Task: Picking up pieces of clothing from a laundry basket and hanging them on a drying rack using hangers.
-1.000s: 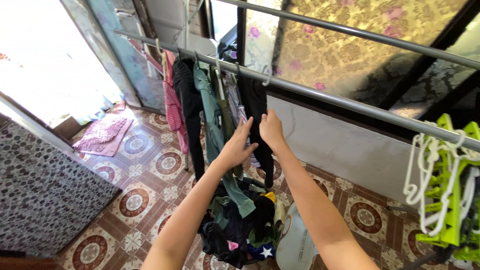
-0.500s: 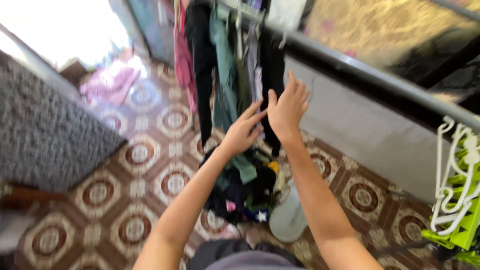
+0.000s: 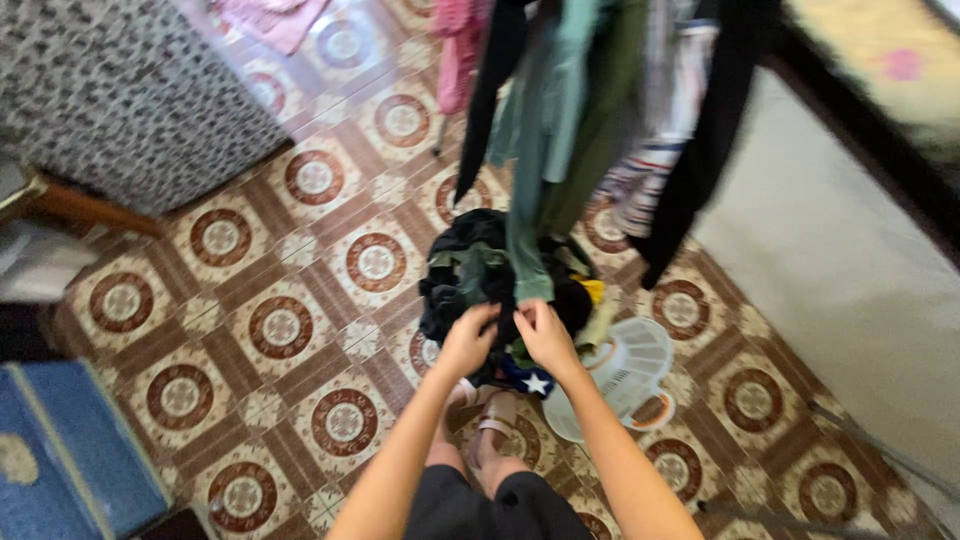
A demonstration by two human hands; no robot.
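Left hand [image 3: 468,340] and right hand [image 3: 546,335] each pinch dark cloth atop one heap of clothes [image 3: 480,285] on the tiled floor [image 3: 280,325]. One white basket [image 3: 630,370] touches the heap; several hanging garments [image 3: 600,110], blurred, hang above.

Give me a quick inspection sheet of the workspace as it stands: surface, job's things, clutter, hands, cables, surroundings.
Surface: patterned tile floor, brown rings on cream.
Job's things: pile of dark clothes heaped on the floor; white laundry basket tipped beside it.
Clutter: hanging garments dangle over the pile; pink cloth on the floor at the top edge.
Hands: left hand and right hand both reach into the near edge of the pile, fingers curled on dark fabric; the picture is blurred, so the grip is unclear.
Cables: nothing seen.
Surroundings: blue box lower left, speckled dark cover upper left, pale wall on the right.
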